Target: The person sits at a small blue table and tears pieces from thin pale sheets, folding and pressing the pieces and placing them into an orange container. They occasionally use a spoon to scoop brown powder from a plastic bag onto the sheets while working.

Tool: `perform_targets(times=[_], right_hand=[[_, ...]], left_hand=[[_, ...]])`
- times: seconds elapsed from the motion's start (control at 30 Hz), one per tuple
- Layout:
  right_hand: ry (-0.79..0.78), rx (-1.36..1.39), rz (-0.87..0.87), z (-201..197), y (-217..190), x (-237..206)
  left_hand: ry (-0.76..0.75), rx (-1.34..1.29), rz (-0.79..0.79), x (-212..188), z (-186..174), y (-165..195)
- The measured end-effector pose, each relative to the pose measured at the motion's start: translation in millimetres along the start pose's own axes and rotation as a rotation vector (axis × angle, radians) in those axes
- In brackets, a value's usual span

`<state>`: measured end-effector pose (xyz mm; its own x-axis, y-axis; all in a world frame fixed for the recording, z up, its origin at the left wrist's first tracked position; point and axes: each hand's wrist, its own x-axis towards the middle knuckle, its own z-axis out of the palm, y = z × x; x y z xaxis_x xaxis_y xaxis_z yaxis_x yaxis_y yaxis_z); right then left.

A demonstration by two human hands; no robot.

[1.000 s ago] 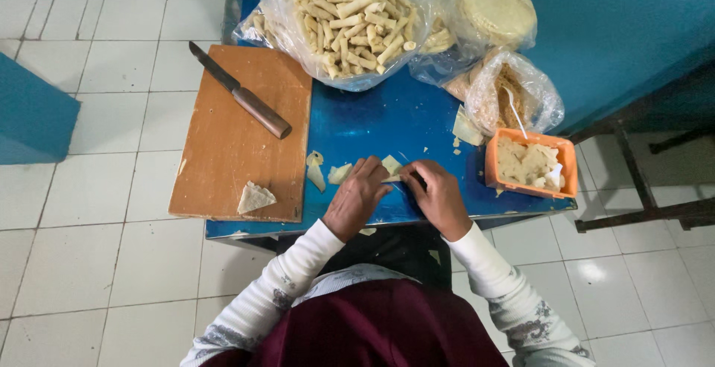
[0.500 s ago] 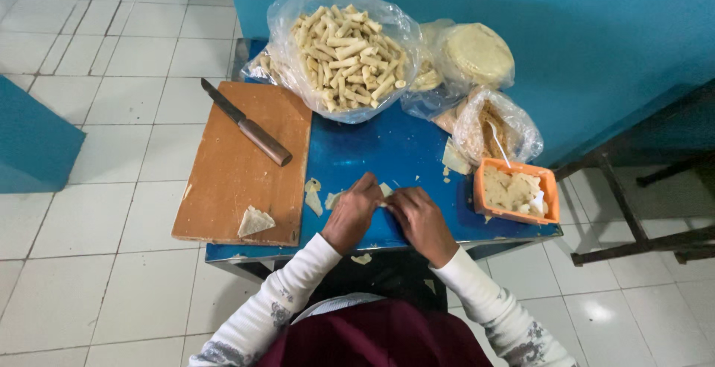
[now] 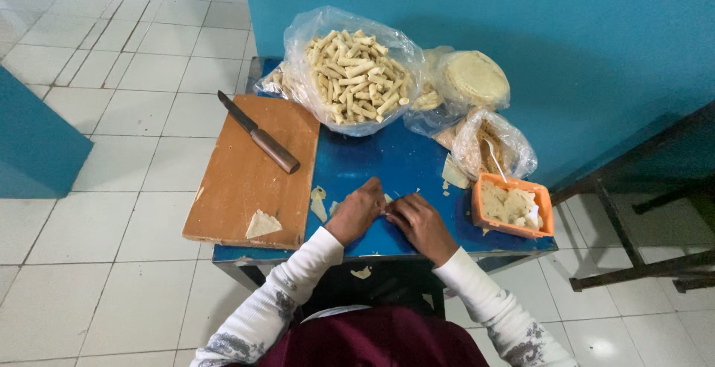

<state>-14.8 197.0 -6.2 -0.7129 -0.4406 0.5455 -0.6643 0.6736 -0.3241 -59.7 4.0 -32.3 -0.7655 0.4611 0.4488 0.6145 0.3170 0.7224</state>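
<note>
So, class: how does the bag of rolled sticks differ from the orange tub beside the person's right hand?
The bag of rolled sticks is clear, soft plastic, heaped high at the table's far edge. The orange tub is rigid, rectangular, much smaller and sits at the near right corner, holding flat pale pieces rather than rolls. Both rest open on the blue table.

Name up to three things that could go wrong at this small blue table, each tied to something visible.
The knife lies with its blade over the cutting board's corner; a nudge could drop it. The orange container sits at the table's right edge, so the right hand or its elbow might tip it. The heaped bag of rolls could spill.
</note>
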Motion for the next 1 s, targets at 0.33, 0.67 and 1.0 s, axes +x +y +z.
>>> perform_targets(times=[0.33, 0.67, 1.0], right_hand=[[-0.038, 0.124, 0.256, 6.2, 17.5, 10.4], [0.069, -0.159, 0.053, 2.0, -12.1, 3.2], [-0.020, -0.441, 0.095, 9.2, -21.2, -12.4]], left_hand=[[0.054, 0.051, 0.065, -1.9, 2.4, -6.0], [0.015, 0.005, 0.052, -4.5, -7.7, 13.0], [0.134, 0.209, 0.026, -6.5, -7.5, 32.5]])
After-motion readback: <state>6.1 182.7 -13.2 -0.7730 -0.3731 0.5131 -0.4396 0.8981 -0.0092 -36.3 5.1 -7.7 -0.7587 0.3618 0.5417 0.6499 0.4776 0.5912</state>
